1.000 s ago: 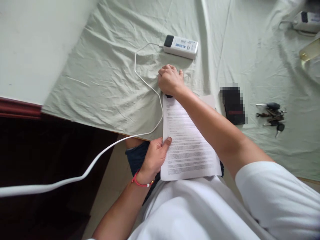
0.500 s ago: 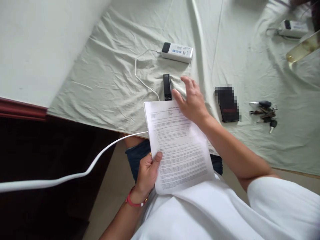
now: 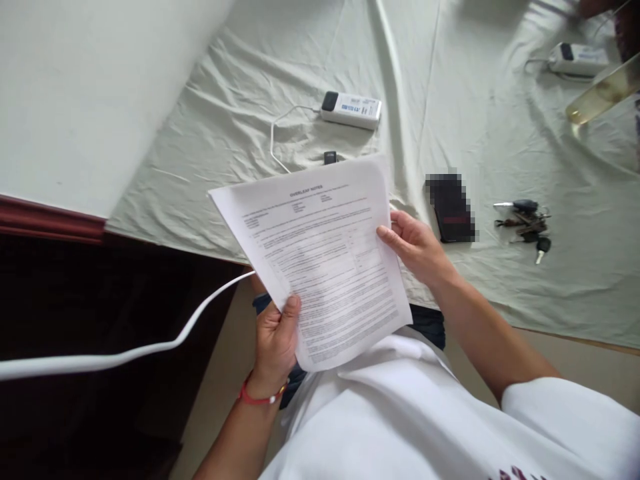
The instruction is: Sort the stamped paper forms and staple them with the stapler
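Observation:
Printed paper sheets (image 3: 330,267), headed "Overleaf Notes", are held up over my lap and the table's near edge. My left hand (image 3: 277,337) grips their lower left edge, thumb on top and fingers underneath. On the right edge my right hand (image 3: 415,247) pinches the paper, with its thumb on the face. Just beyond the top of the sheets, the end of a black stapler (image 3: 330,158) shows; the paper hides the rest of it.
A white power bank (image 3: 351,110) with a white cable lies behind the paper. To the right are a dark phone (image 3: 453,210), a bunch of keys (image 3: 525,220), a second white power bank (image 3: 579,60) and a clear bottle (image 3: 603,97). A thick white cable (image 3: 195,320) hangs at the left.
My right hand has come down from near the stapler and taken hold of the paper's right edge. The sheets have been raised and tilted leftward, covering most of the stapler.

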`<state>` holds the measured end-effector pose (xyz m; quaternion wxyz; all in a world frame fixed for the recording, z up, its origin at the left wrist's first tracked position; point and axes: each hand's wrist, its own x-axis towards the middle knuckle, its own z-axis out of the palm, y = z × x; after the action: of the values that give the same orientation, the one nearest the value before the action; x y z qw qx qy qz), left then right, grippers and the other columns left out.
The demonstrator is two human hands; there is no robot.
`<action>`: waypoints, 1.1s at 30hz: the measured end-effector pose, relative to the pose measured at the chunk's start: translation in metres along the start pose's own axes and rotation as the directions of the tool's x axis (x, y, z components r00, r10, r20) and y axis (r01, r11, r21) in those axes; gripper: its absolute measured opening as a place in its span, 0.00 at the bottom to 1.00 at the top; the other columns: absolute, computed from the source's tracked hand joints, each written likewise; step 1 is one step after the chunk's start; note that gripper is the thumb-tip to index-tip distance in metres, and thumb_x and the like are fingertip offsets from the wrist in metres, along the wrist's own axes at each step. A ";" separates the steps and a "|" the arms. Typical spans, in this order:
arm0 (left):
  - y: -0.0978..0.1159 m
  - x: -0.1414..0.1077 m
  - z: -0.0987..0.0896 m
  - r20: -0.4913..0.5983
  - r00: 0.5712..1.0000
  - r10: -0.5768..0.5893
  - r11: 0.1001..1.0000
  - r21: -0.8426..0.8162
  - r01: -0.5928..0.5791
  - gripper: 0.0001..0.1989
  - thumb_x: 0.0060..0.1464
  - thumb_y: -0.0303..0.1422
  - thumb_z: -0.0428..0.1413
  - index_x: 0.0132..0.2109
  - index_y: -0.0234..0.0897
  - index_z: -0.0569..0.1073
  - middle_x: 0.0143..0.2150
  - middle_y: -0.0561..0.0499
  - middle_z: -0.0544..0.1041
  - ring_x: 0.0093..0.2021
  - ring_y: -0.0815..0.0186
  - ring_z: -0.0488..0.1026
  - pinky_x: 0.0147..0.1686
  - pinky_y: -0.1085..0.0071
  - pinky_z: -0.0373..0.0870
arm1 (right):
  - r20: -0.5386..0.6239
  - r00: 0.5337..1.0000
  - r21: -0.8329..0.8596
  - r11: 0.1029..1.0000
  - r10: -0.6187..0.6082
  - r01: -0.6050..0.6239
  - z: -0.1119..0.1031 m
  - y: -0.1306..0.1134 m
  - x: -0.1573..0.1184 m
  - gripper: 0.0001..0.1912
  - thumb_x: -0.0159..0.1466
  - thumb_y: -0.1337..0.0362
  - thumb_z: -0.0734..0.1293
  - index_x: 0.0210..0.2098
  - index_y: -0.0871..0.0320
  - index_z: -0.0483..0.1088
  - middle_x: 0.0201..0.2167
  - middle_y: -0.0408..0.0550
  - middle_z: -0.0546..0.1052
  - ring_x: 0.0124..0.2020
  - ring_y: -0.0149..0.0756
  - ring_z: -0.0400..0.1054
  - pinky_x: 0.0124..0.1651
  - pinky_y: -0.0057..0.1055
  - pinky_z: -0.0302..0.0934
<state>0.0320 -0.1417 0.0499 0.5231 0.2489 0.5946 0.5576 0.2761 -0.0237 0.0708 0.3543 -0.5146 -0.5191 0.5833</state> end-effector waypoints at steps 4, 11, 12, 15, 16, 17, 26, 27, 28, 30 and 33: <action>-0.001 0.005 0.012 -0.042 0.999 -0.029 0.998 -0.057 0.026 0.24 0.50 0.50 0.70 0.48 0.39 0.84 0.48 0.44 0.86 0.52 0.52 0.82 0.56 0.57 0.78 | 0.160 0.987 0.112 0.994 -0.021 0.003 0.000 0.000 0.009 0.18 0.65 0.44 0.71 0.42 0.51 0.77 0.38 0.45 0.80 0.41 0.40 0.78 0.46 0.38 0.74; -0.037 0.006 -0.016 0.178 0.981 -0.079 0.941 0.339 0.014 0.25 0.63 0.54 0.58 0.49 0.36 0.81 0.35 0.46 0.84 0.32 0.62 0.80 0.36 0.67 0.78 | 0.007 0.991 -0.004 0.992 -0.130 0.130 -0.015 0.017 0.047 0.12 0.66 0.51 0.69 0.40 0.52 0.75 0.33 0.44 0.77 0.36 0.39 0.73 0.40 0.37 0.71; -0.043 0.007 -0.026 0.268 0.961 -0.068 0.872 0.485 -0.074 0.22 0.65 0.51 0.57 0.46 0.36 0.81 0.32 0.47 0.83 0.29 0.63 0.78 0.33 0.68 0.76 | -0.027 0.988 -0.057 0.987 -0.151 0.149 -0.019 0.020 0.052 0.12 0.66 0.51 0.69 0.39 0.53 0.75 0.33 0.45 0.77 0.36 0.40 0.73 0.40 0.37 0.70; -0.049 0.015 -0.058 0.518 0.840 0.164 0.504 0.688 -0.523 0.14 0.70 0.37 0.52 0.41 0.37 0.80 0.33 0.47 0.83 0.33 0.62 0.79 0.35 0.68 0.75 | -0.080 0.979 -0.193 0.967 -0.185 0.167 -0.026 0.031 0.062 0.10 0.66 0.54 0.69 0.38 0.53 0.76 0.31 0.45 0.76 0.35 0.40 0.71 0.37 0.36 0.67; -0.048 0.019 -0.067 0.609 0.757 0.236 0.345 0.676 -0.651 0.13 0.69 0.32 0.51 0.42 0.36 0.80 0.33 0.46 0.83 0.33 0.62 0.79 0.35 0.67 0.75 | -0.086 0.979 -0.224 0.961 -0.185 0.162 -0.028 0.033 0.063 0.09 0.66 0.55 0.68 0.38 0.53 0.75 0.30 0.44 0.76 0.34 0.39 0.70 0.36 0.35 0.66; -0.044 0.023 -0.074 0.693 0.669 0.267 0.193 0.642 -0.742 0.12 0.69 0.28 0.50 0.44 0.36 0.80 0.34 0.46 0.83 0.34 0.62 0.79 0.35 0.67 0.75 | -0.094 0.979 -0.249 0.956 -0.183 0.155 -0.028 0.036 0.064 0.09 0.66 0.55 0.68 0.37 0.53 0.75 0.29 0.44 0.75 0.33 0.38 0.68 0.35 0.35 0.65; -0.004 0.109 -0.076 0.992 0.106 -0.073 -0.165 0.093 -0.982 0.13 0.69 0.30 0.53 0.55 0.35 0.78 0.53 0.43 0.83 0.56 0.59 0.78 0.60 0.61 0.70 | -0.234 0.956 -0.226 0.966 -0.178 0.125 -0.027 0.045 0.059 0.12 0.65 0.52 0.68 0.34 0.55 0.73 0.24 0.42 0.71 0.27 0.33 0.63 0.28 0.30 0.56; -0.002 0.119 -0.073 0.989 0.066 -0.136 -0.128 0.049 -0.991 0.14 0.70 0.32 0.52 0.56 0.34 0.77 0.52 0.42 0.83 0.54 0.59 0.79 0.58 0.63 0.71 | -0.240 0.956 -0.211 0.970 -0.171 0.120 -0.027 0.046 0.059 0.13 0.66 0.52 0.68 0.34 0.55 0.73 0.24 0.42 0.71 0.26 0.33 0.62 0.28 0.30 0.56; -0.002 0.127 -0.071 0.981 0.033 -0.189 -0.092 0.015 -0.996 0.15 0.70 0.35 0.52 0.56 0.32 0.77 0.52 0.41 0.83 0.52 0.59 0.79 0.56 0.65 0.72 | -0.246 0.955 -0.198 0.973 -0.165 0.117 -0.027 0.046 0.058 0.13 0.66 0.51 0.68 0.34 0.55 0.73 0.24 0.42 0.71 0.26 0.33 0.62 0.27 0.30 0.55; -0.004 0.136 -0.068 0.971 -0.013 -0.238 -0.049 -0.025 -0.998 0.16 0.71 0.36 0.51 0.55 0.31 0.77 0.50 0.41 0.83 0.48 0.59 0.80 0.52 0.67 0.73 | -0.257 0.953 -0.187 0.975 -0.163 0.117 -0.027 0.047 0.057 0.14 0.67 0.50 0.68 0.35 0.55 0.73 0.24 0.42 0.72 0.26 0.32 0.62 0.27 0.30 0.55; -0.012 0.135 -0.072 0.984 -0.033 -0.173 -0.091 -0.050 -0.995 0.14 0.67 0.34 0.51 0.50 0.31 0.78 0.45 0.42 0.84 0.42 0.59 0.80 0.47 0.65 0.74 | -0.248 0.955 -0.210 0.971 -0.165 0.113 -0.026 0.048 0.055 0.14 0.68 0.50 0.67 0.37 0.54 0.74 0.24 0.42 0.72 0.25 0.32 0.62 0.27 0.30 0.55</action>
<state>-0.0736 -0.0546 -0.0199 0.1231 0.9788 0.1613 0.0295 0.2948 0.0250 0.0132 0.4087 -0.5815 -0.5566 0.4302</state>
